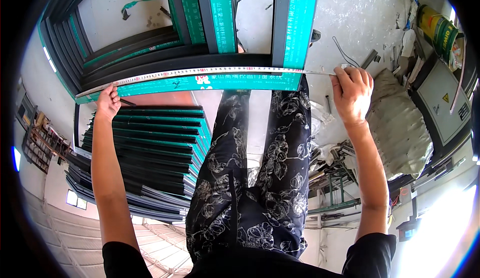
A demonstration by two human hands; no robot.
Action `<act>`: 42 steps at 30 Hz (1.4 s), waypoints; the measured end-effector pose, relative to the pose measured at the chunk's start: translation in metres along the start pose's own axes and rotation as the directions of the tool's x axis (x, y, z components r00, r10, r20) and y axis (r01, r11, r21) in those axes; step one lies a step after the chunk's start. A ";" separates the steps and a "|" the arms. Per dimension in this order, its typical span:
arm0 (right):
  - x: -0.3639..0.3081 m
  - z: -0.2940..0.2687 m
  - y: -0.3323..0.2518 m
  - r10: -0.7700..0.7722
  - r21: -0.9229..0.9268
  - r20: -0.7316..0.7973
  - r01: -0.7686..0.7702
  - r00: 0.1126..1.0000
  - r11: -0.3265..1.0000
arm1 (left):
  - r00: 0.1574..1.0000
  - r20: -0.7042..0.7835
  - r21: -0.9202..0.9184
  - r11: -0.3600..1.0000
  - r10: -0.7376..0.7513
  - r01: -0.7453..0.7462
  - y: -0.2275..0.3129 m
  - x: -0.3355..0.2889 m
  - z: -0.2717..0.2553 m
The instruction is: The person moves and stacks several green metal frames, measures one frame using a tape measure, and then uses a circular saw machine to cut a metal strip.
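A white tape measure (203,71) stretches along the near bar of a dark window or door frame (235,59), whose outer face carries green printed film (250,83). My left hand (108,101) is closed at the bar's left part, thumb and fingers pinching the tape against it. Past the bar's right end, my right hand (354,92) is held with curled fingers, gripping the tape where it runs out beyond the frame. The tape lies nearly flat along the bar's upper edge. What sits inside my right palm is hidden.
Several dark, green-filmed profiles (150,143) are stacked at the left below the bar. More frames (65,43) lean at the far left. On the right are a green-yellow bucket (437,30), a pale wrapped bundle (402,123), a grey cabinet (445,95) and scraps on the floor.
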State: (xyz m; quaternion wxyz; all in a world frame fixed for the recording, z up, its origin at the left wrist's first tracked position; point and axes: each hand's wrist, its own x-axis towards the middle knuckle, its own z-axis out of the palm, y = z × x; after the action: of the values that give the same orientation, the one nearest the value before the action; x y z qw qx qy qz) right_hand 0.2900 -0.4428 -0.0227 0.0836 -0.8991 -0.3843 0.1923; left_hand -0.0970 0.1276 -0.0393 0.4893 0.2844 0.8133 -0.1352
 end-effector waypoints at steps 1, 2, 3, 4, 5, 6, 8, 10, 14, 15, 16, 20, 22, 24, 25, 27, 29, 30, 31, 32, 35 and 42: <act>0.000 0.000 0.000 -0.005 -0.002 -0.007 0.005 1.000 1.000 | 1.000 -0.001 0.001 1.000 -0.001 0.001 0.000 0.001 -0.001; 0.000 0.000 0.000 -0.005 -0.001 -0.006 0.005 1.000 1.000 | 1.000 0.004 0.005 1.000 -0.002 0.002 0.001 0.001 -0.002; 0.000 0.000 0.000 -0.007 -0.006 -0.005 0.007 1.000 1.000 | 1.000 0.010 0.010 1.000 -0.004 0.004 0.001 0.002 -0.002; 0.000 0.000 0.000 -0.009 -0.010 -0.004 0.009 1.000 1.000 | 1.000 0.009 0.010 1.000 -0.005 0.005 0.001 0.002 -0.002; 0.000 0.000 0.000 -0.009 -0.009 -0.002 0.009 1.000 1.000 | 1.000 0.011 0.011 1.000 -0.002 0.002 0.001 0.002 -0.003; 0.000 0.000 0.000 -0.007 -0.012 0.000 0.007 1.000 1.000 | 1.000 0.015 0.011 1.000 0.001 -0.001 0.001 0.002 -0.002; 0.000 0.001 0.000 -0.005 -0.014 0.004 0.005 1.000 1.000 | 1.000 0.013 0.011 1.000 -0.002 0.001 0.001 0.002 -0.002; -0.001 0.001 0.000 -0.011 -0.022 0.005 0.011 1.000 1.000 | 1.000 0.010 0.010 1.000 -0.001 0.001 0.001 0.002 -0.004; -0.001 0.001 0.000 -0.012 -0.022 0.005 0.012 1.000 1.000 | 0.999 0.039 0.006 1.000 0.004 -0.004 0.000 0.002 -0.006; -0.001 0.001 0.000 -0.012 -0.020 0.003 0.013 1.000 1.000 | 0.999 0.043 0.007 1.000 0.007 -0.007 0.000 0.003 -0.006; -0.001 0.001 0.000 -0.013 -0.018 0.002 0.013 1.000 1.000 | 0.999 0.042 0.007 1.000 0.007 -0.007 0.000 0.003 -0.007; -0.002 0.002 -0.001 -0.010 -0.013 0.013 0.010 1.000 1.000 | 0.999 0.042 0.012 1.000 0.019 -0.019 -0.001 0.002 -0.008; -0.003 0.002 -0.001 -0.006 -0.017 0.017 0.007 1.000 1.000 | 0.999 0.044 0.017 1.000 0.023 -0.024 -0.001 0.001 -0.008; -0.002 0.002 -0.001 -0.007 -0.015 0.017 0.008 1.000 1.000 | 0.998 0.050 0.014 0.999 0.040 -0.040 -0.001 0.000 -0.008; -0.002 0.002 -0.001 -0.007 -0.013 0.017 0.007 1.000 1.000 | 0.998 0.049 0.013 0.999 0.039 -0.040 -0.001 0.001 -0.008; -0.002 0.002 -0.001 -0.012 -0.015 0.011 0.013 1.000 1.000 | 0.997 0.063 0.007 0.999 0.036 -0.037 -0.001 0.001 -0.008; -0.002 0.002 -0.001 -0.017 -0.017 0.005 0.017 1.000 1.000 | 0.997 0.064 0.007 0.999 0.031 -0.031 0.000 0.001 -0.009; -0.002 0.002 -0.002 -0.012 -0.017 0.015 0.012 1.000 1.000 | 0.998 0.065 0.007 1.000 0.025 -0.025 -0.001 0.001 -0.009; -0.001 0.002 -0.002 -0.007 -0.017 0.025 0.007 1.000 1.000 | 0.998 0.064 0.007 1.000 0.024 -0.025 -0.001 0.002 -0.010; -0.001 0.002 -0.002 -0.007 -0.017 0.025 0.008 1.000 1.000 | 0.998 0.060 -0.001 1.000 0.021 -0.021 -0.001 0.002 -0.010; -0.002 0.002 -0.001 -0.005 -0.023 0.028 0.005 1.000 1.000 | 0.999 0.052 -0.006 1.000 0.015 -0.015 0.000 0.002 -0.008; -0.001 0.001 -0.001 0.000 -0.020 0.043 0.001 0.999 1.000 | 0.998 0.060 -0.006 1.000 0.012 -0.012 0.000 0.000 -0.008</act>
State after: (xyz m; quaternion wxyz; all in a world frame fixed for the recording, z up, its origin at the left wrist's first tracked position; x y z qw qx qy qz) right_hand 0.2883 -0.4430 -0.0235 0.0664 -0.8954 -0.3881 0.2077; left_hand -0.1029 0.1317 -0.0352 0.5151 0.2839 0.7968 -0.1385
